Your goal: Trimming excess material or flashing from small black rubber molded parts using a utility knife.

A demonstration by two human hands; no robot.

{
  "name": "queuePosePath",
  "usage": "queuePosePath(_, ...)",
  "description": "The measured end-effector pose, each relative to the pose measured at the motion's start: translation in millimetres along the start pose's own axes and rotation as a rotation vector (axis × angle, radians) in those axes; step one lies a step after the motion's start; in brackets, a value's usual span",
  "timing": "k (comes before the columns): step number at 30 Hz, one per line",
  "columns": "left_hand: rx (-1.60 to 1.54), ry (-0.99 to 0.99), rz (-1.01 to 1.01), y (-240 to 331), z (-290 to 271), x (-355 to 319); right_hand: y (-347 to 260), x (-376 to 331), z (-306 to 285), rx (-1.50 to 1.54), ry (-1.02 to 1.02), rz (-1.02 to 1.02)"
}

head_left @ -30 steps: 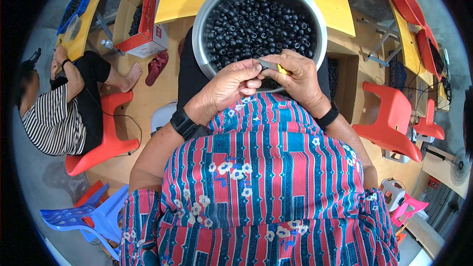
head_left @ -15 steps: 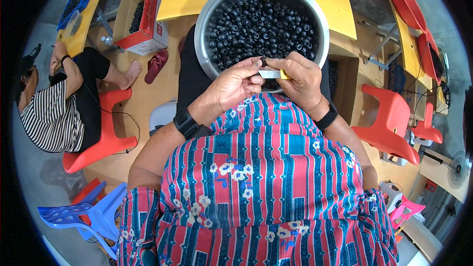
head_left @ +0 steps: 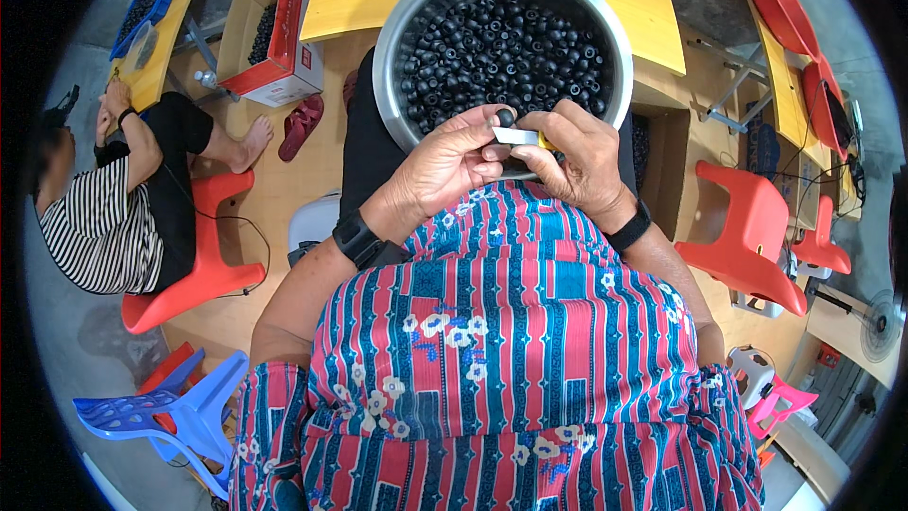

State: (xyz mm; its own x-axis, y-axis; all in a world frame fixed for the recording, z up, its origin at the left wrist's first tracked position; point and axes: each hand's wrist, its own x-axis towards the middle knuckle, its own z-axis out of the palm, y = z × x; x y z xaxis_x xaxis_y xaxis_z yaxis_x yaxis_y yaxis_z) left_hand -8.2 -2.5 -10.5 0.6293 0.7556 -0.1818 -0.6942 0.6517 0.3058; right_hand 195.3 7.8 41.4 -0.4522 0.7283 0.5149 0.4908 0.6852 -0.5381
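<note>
Far left of the frame, a seated person in a striped top works apart on a red stool, beside a red-and-white carton kept within reach. At centre, the left hand pinches one small black round piece between thumb and fingertips, fingers closed on it, held just over the steel bowl so spills would fall back in. Touching it, the right hand grips a small blade with a yellow handle, fingers curled tight, its edge turned toward the piece. Red chairs stand at right.
</note>
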Motion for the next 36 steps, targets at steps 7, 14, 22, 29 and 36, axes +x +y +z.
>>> queuePosePath(7,0.017,-0.024,-0.018,0,3,0,0,0,1,-0.061,-0.006,0.024)
queuePosePath(14,0.090,-0.042,0.016,0,5,0,1,-1,2,-0.067,-0.007,0.035)
queuePosePath(22,0.164,-0.039,0.067,-1,8,-1,2,0,2,-0.072,-0.027,0.042)
queuePosePath(29,0.188,-0.004,0.054,0,11,-1,2,0,2,-0.067,-0.035,0.055)
queuePosePath(36,0.276,0.027,0.075,-2,15,-2,3,-1,5,-0.066,-0.055,0.070)
